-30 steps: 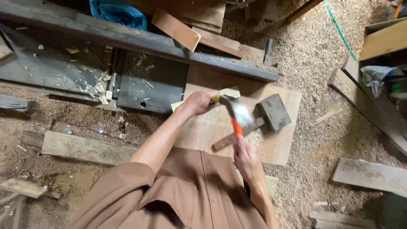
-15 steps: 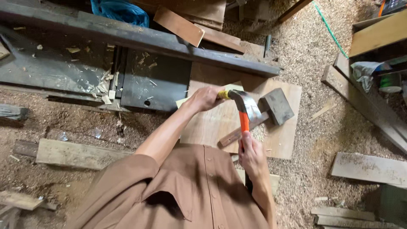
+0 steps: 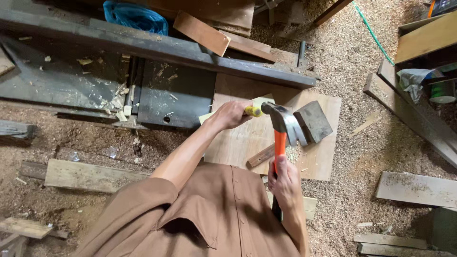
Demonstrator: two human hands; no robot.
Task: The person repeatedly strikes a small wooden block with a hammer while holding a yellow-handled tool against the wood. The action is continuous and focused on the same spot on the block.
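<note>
Two hands work over one flat board (image 3: 238, 143) on the sawdust floor. The right hand (image 3: 284, 183) is closed tight around the orange handle of one hammer (image 3: 281, 128), whose steel head is up over the board. The left hand (image 3: 233, 114) is closed on one yellow-handled tool (image 3: 253, 111). One grey block (image 3: 312, 121) and one thin stick (image 3: 261, 156) lie on the board.

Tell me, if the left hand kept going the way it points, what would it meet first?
Probably the hammer head: the left hand, gripping a yellow handle, points right toward it. Depth is unclear; the head may sit higher.
</note>
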